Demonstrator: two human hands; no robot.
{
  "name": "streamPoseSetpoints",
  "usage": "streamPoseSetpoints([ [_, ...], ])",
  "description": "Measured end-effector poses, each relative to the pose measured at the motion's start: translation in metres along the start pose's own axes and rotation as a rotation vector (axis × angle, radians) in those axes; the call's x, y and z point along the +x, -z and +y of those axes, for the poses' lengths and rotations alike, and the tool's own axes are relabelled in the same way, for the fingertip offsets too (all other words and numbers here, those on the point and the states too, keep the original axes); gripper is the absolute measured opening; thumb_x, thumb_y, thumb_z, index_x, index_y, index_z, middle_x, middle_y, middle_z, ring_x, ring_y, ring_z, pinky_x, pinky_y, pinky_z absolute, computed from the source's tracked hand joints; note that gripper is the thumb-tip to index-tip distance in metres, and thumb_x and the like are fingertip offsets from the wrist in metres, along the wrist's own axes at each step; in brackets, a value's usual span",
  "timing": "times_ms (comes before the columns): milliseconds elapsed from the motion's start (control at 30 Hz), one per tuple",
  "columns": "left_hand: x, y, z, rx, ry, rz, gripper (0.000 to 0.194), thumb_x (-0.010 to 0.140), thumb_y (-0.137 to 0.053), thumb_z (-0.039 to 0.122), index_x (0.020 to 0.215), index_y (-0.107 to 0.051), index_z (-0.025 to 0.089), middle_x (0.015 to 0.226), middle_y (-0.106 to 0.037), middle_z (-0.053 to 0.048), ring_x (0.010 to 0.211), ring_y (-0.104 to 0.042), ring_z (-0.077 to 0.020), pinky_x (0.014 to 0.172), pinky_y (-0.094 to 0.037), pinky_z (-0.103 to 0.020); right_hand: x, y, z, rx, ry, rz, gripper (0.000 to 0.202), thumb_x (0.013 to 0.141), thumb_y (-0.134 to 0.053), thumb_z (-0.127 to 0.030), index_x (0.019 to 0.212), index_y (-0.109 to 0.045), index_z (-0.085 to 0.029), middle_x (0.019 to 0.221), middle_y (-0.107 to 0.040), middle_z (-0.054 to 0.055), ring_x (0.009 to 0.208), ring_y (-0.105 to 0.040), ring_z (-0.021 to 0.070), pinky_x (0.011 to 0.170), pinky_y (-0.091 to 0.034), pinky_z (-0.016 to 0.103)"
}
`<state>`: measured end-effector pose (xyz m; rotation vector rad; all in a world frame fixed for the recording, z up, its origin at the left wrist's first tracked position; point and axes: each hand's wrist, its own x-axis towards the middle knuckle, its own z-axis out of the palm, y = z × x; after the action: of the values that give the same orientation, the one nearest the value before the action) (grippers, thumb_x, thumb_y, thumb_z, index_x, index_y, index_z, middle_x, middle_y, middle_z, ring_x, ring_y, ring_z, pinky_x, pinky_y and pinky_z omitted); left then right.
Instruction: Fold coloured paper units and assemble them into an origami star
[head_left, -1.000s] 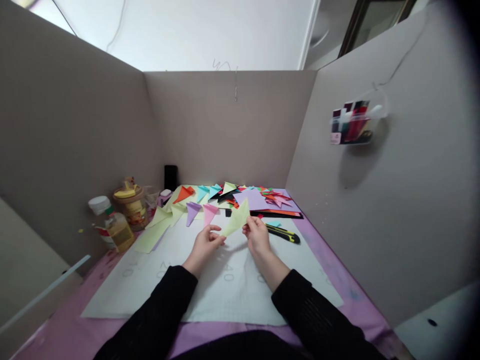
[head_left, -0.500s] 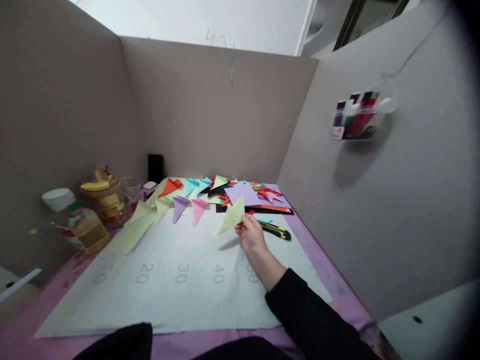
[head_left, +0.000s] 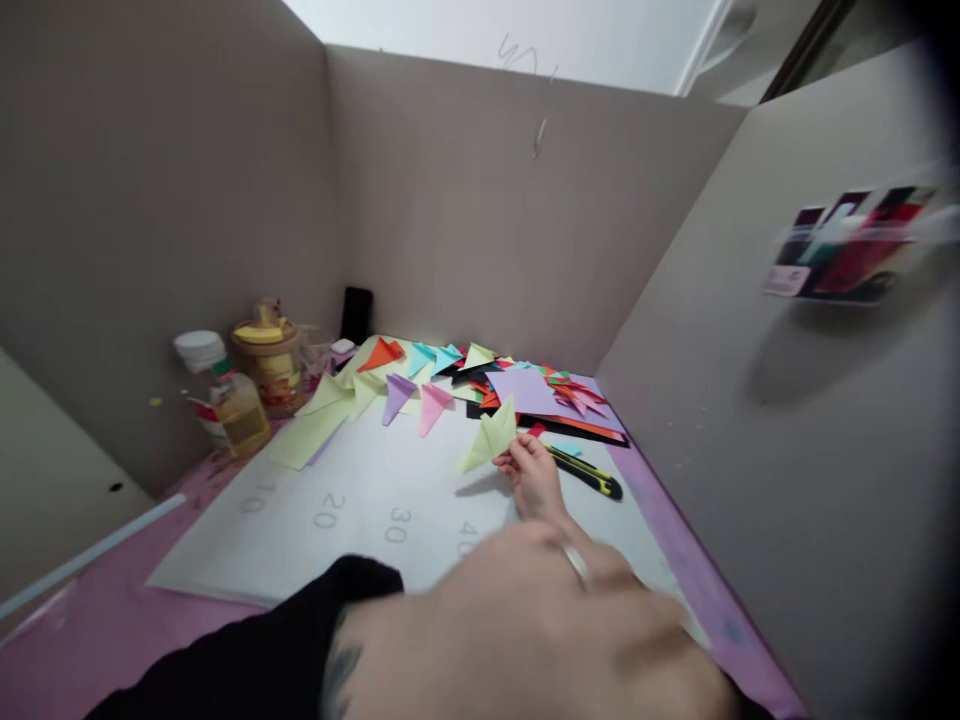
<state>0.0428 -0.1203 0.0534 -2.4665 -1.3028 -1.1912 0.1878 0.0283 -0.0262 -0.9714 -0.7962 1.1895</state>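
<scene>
My right hand (head_left: 534, 475) pinches a pale green folded paper piece (head_left: 487, 440) by its right side, raised a little above the white mat (head_left: 360, 480). My left hand (head_left: 525, 620) is large and blurred in the foreground, reaching across my right forearm; its fingers are smeared. A black and yellow box cutter (head_left: 586, 472) lies to the right of my right hand. Left of the held piece lie a pink folded piece (head_left: 433, 407) and a purple folded piece (head_left: 399, 396). Behind is a lilac paper sheet (head_left: 529, 390) on a stack of coloured paper.
Along the back lie an orange folded piece (head_left: 382, 353) and several other folded papers. At the left stand a bottle with a white cap (head_left: 236, 405) and a brown tub (head_left: 268, 365). A black phone (head_left: 356, 315) leans in the corner. Grey panels (head_left: 495, 210) enclose the table.
My left hand has come into view from below and crosses in front of my right forearm. My right hand still holds the green paper. The view has swung left.
</scene>
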Motion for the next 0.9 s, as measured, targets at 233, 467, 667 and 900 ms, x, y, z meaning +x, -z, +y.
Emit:
streamPoseSetpoints([
  [233, 0.072, -0.03, -0.14, -0.226, 0.259, -0.191, 0.027, 0.086, -0.05, 0.032, 0.071, -0.067, 0.017, 0.077, -0.07, -0.005, 0.073, -0.063, -0.0191, 0.069, -0.048, -0.03, -0.002, -0.006, 0.001, -0.023, 0.024, 0.023, 0.035, 0.061, -0.068, -0.023, 0.091, -0.05, -0.02, 0.054, -0.059, -0.006, 0.047, -0.057, 0.0114, 0.045, -0.041, 0.019],
  [467, 0.099, -0.068, -0.249, -0.089, 0.605, -0.062, 0.008, 0.076, -0.057, 0.02, 0.079, -0.063, 0.016, 0.081, -0.068, -0.008, 0.077, -0.062, -0.0215, 0.069, -0.043, -0.029, 0.001, -0.01, 0.009, -0.102, -0.073, -0.006, 0.032, 0.057, -0.058, -0.019, 0.087, -0.046, -0.021, 0.051, -0.057, -0.008, 0.043, -0.053, 0.0108, 0.04, -0.035, 0.017],
  [667, 0.108, -0.035, -0.308, 0.144, 0.747, 0.111, 0.022, 0.085, -0.042, 0.018, 0.098, -0.059, 0.012, 0.1, -0.064, -0.018, 0.092, -0.06, -0.0312, 0.075, -0.041, -0.038, 0.0, -0.007, 0.009, -0.247, -0.132, -0.135, 0.029, 0.058, -0.053, -0.019, 0.087, -0.047, -0.021, 0.049, -0.052, -0.01, 0.038, -0.045, 0.0082, 0.037, -0.028, 0.016],
  [900, 0.094, -0.017, -0.337, 0.323, 0.758, -0.264, 0.02, 0.081, -0.051, 0.029, 0.075, -0.06, 0.012, 0.079, -0.065, -0.018, 0.086, -0.062, -0.0343, 0.073, -0.041, -0.039, -0.004, -0.013, 0.017, -0.31, -0.106, -0.27, 0.026, 0.06, -0.052, -0.018, 0.085, -0.048, -0.022, 0.052, -0.048, -0.011, 0.04, -0.044, 0.008, 0.038, -0.028, 0.017],
])
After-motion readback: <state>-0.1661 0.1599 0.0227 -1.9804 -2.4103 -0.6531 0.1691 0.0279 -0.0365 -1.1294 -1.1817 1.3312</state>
